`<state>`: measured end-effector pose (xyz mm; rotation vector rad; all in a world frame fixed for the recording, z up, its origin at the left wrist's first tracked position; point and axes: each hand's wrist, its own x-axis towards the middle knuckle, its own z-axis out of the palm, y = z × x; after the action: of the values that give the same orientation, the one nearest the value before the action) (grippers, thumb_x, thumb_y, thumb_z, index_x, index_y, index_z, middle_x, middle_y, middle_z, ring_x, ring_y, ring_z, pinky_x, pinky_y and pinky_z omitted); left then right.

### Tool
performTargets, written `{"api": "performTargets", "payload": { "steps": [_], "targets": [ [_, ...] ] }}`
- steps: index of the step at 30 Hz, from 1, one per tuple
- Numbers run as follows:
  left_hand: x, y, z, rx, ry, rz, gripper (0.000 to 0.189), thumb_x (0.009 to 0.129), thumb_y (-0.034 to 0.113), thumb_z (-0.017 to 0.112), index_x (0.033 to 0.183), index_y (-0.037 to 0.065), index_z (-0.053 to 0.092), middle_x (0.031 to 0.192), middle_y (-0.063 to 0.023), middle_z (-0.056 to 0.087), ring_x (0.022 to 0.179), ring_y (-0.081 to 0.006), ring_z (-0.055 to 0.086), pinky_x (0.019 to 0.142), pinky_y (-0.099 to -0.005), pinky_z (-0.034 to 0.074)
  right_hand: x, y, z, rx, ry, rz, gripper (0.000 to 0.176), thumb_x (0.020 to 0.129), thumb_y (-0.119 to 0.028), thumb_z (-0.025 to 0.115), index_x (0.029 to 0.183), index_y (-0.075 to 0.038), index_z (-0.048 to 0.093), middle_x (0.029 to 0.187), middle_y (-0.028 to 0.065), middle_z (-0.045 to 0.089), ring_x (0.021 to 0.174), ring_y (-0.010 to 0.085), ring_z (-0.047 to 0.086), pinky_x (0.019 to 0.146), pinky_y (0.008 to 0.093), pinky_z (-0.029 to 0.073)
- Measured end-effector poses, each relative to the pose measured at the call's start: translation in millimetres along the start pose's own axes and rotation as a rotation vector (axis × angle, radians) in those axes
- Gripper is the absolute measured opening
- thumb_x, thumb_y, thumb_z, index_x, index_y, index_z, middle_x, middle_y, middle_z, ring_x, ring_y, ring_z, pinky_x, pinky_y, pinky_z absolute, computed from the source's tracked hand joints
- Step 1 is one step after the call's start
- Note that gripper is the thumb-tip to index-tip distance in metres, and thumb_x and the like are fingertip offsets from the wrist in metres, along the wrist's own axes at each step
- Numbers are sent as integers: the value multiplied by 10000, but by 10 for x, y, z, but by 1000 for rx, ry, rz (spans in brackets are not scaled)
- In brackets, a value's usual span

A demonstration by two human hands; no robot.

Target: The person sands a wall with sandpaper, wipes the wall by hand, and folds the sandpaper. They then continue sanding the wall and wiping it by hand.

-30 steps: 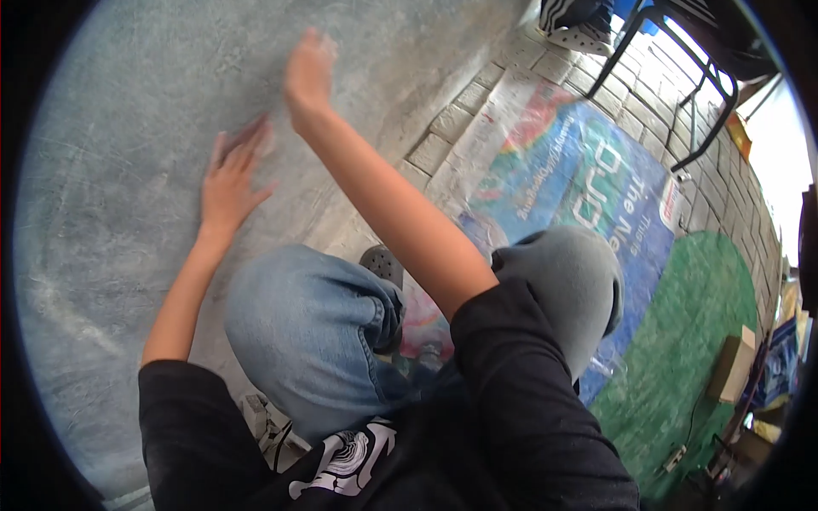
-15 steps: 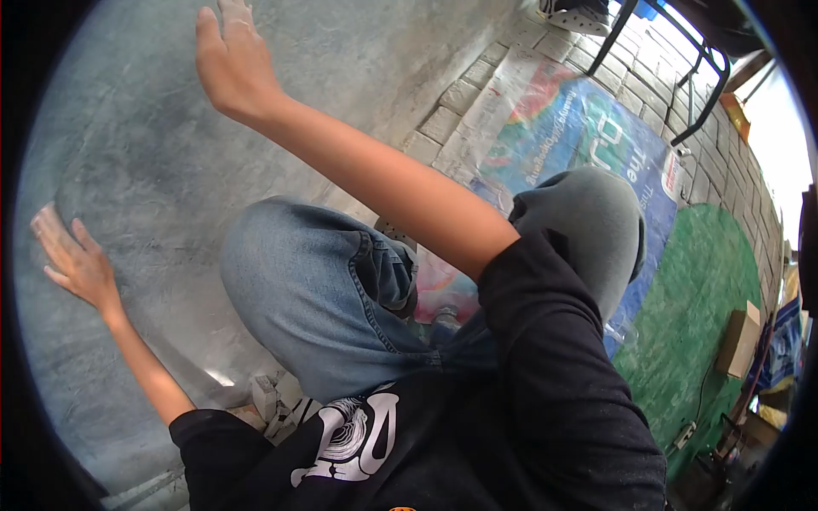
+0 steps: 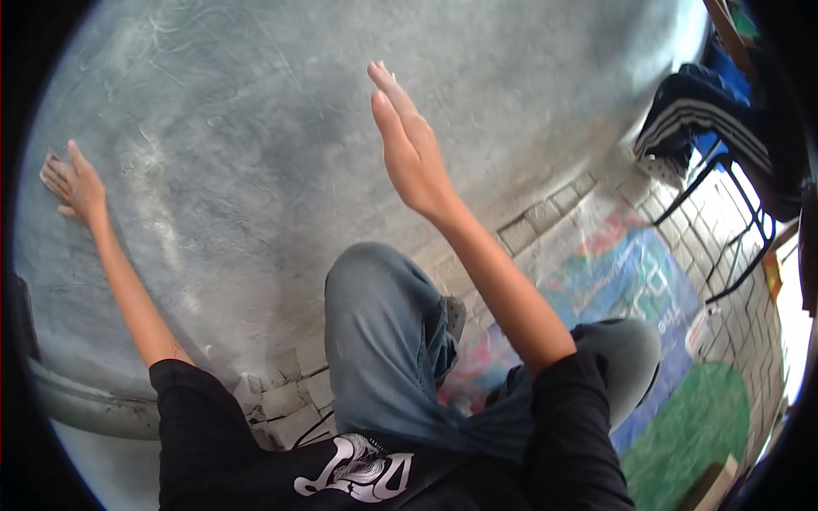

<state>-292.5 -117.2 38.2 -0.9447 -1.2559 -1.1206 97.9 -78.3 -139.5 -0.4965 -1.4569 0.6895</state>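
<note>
Plainly, on my feed the grey surface [image 3: 256,128] filled the upper and left part of the view, right in front of the crouching wearer. It was mottled and streaked with paler scuffs. At its foot ran brick paving [image 3: 554,209]. A printed banner [image 3: 635,281] lay flat on the bricks to the right, and a green mat [image 3: 707,417] lay beyond it at the lower right. A metal chair [image 3: 724,230] stood at the right edge with a striped garment [image 3: 699,111] over it. The wearer's knee [image 3: 375,298] in blue jeans rose in the middle, between the arms.

The only container I could make out was a cardboard box [image 3: 711,490] at the bottom right, on the mat. It was cut off by the frame, so I could not tell what was in it.

The left hand [image 3: 75,183] lay flat against the grey surface far out to the left, with the fingers spread and nothing held. The right hand [image 3: 409,145] was up near the middle of the surface, open and empty, with the fingers straight and close together, seen edge-on. I could not tell whether it touched.

Compared with half a second before, the right hand had come from the upper left to the centre. The left hand had stayed out at the left edge but sat higher. The view had swung, so the banner and mat took up less of the frame.
</note>
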Motion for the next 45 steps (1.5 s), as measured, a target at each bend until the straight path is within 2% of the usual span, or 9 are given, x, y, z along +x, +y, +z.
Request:
{"api": "performTargets", "payload": {
  "steps": [8, 20, 22, 26, 29, 33, 36, 39, 45],
  "targets": [
    [67, 435, 319, -6, 140, 64, 743, 839, 667, 303, 1405, 186, 260, 1473, -25, 210, 1371, -180, 137, 1030, -599, 43, 33, -157, -185, -63, -147, -202, 496, 948, -268, 379, 1367, -13, 300, 1427, 189, 265, 1346, 340, 180, 1073, 410, 202],
    [68, 2536, 779, -215, 228, 396, 744, 830, 679, 301, 1420, 233, 216, 1485, -14, 181, 1365, -168, 166, 1063, -571, 46, 122, -58, -608, 65, 64, -36, 470, 965, -287, 301, 1333, -1, 357, 1415, 236, 258, 1344, 354, 180, 1075, 412, 187],
    [-108, 3140, 439, 139, -280, 246, 925, 797, 680, 348, 1424, 42, 112, 1498, -98, 73, 1384, -222, 6, 1085, -527, -17, 124, -34, -652, 78, 105, -25, 467, 965, -289, 298, 1322, 4, 372, 1410, 243, 263, 1340, 355, 191, 1075, 409, 189],
    [-592, 3710, 458, -187, -357, 519, 807, 848, 543, 418, 1424, 54, 132, 1494, -86, 104, 1378, -214, 87, 1088, -523, 40, 129, -31, -726, 73, 233, -36, 467, 968, -297, 289, 1305, 8, 394, 1397, 258, 279, 1328, 353, 227, 1070, 403, 203],
    [-1135, 3935, 770, -481, -141, 588, 739, 839, 617, 362, 1423, 194, 202, 1482, -17, 189, 1360, -157, 180, 1089, -530, 39, 120, -62, -854, 31, 292, -42, 466, 969, -304, 282, 1282, 7, 429, 1392, 256, 291, 1317, 349, 256, 1061, 403, 227],
    [-1828, 4027, 528, -240, -680, 933, 736, 829, 567, 420, 1400, 132, 262, 1475, 17, 202, 1333, -104, 229, 1119, -452, 29, 78, -109, -980, 66, 319, -36, 479, 969, -326, 275, 1226, 14, 493, 1384, 256, 308, 1305, 354, 282, 1042, 409, 262],
    [-2318, 3850, 443, -474, -861, 1003, 688, 833, 493, 474, 1392, 139, 288, 1465, 24, 230, 1317, -95, 261, 1121, -446, 43, 37, -132, -1012, -12, 288, -11, 512, 963, -369, 252, 1222, -12, 512, 1398, 238, 292, 1322, 342, 241, 1071, 438, 203],
    [-2271, 3687, 342, -446, -855, 815, 686, 814, 445, 529, 1388, 146, 301, 1443, 33, 286, 1303, -87, 289, 1110, -485, 55, 16, -138, -985, -58, 271, -11, 511, 963, -367, 259, 1203, -5, 528, 1394, 234, 302, 1320, 344, 246, 1069, 436, 215],
    [-1316, 3360, 676, -276, -103, 263, 635, 872, 460, 411, 1424, 228, 201, 1483, 50, 184, 1341, -116, 223, 1077, -548, 46, -4, 16, -938, -102, 248, 21, 476, 965, -327, 293, 1194, 20, 524, 1368, 277, 320, 1305, 357, 283, 1036, 409, 268]
  ]
}}
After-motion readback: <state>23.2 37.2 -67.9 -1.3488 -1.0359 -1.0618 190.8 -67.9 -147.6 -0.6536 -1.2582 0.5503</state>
